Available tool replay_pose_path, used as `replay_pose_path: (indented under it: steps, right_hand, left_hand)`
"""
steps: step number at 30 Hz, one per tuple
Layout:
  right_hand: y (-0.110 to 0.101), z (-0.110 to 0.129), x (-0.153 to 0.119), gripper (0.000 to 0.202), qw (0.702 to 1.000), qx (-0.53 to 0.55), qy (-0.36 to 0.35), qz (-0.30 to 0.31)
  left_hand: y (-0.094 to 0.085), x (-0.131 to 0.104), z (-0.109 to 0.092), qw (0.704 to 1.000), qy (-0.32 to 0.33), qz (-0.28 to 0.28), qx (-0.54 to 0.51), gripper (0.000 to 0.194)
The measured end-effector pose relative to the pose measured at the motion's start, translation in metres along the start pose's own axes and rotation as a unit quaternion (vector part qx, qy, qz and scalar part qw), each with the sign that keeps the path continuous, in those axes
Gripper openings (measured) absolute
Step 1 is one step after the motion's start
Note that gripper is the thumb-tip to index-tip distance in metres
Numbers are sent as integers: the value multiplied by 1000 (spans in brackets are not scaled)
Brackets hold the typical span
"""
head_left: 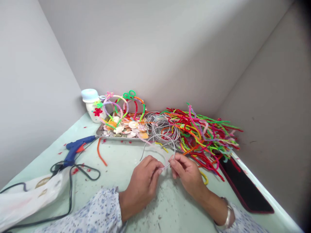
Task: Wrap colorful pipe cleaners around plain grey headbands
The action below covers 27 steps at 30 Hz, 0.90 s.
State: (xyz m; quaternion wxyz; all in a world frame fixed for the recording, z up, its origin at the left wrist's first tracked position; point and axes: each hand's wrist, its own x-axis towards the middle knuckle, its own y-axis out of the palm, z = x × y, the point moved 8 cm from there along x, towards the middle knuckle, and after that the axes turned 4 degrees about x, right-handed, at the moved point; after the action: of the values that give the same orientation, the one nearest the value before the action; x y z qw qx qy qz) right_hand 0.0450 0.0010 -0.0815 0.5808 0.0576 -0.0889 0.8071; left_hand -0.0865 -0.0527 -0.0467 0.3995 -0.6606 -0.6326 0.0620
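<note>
Both my hands are close together above the front of the table. My left hand (143,179) pinches a pale lilac pipe cleaner (161,152) near one end, by a thin grey wire (174,147). My right hand (186,171) grips that wire between thumb and fingers, a little to the right. From there the wire curves up and back toward a coil of grey wire (167,131). Where pipe cleaner and wire meet, the fingers partly hide them, so I cannot tell how they are joined.
Behind, a metal tray (121,138) bears shells (132,129) and hoops (143,106) wrapped in coloured pipe cleaners. A heap of pipe cleaners (201,132) lies right, over a black mat (247,187). To the left are a white jar (93,106), a blue glue gun (75,149) with its cord, and a plastic bag (36,200).
</note>
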Motion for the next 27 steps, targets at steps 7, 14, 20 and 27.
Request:
replay_pose_path:
  steps: [7,14,20,27]
  right_hand:
    - [3,2,-1,22,1000,-3,-19,21]
    - [16,27,-7,22,975,-141,-146,91]
    - [-2,12,-10,26,991,-81,-107,21]
    - [-1,-3,-4,31,994,100,-2,40]
  left_hand:
    - [-1,1,0,1000,-11,-13,-14,15]
    - [-9,0,6,997,-20,-68,-29,12]
    - [-12,1,9,995,-47,-85,-37,11]
    - [-14,2,13,992,-69,-93,-57,12]
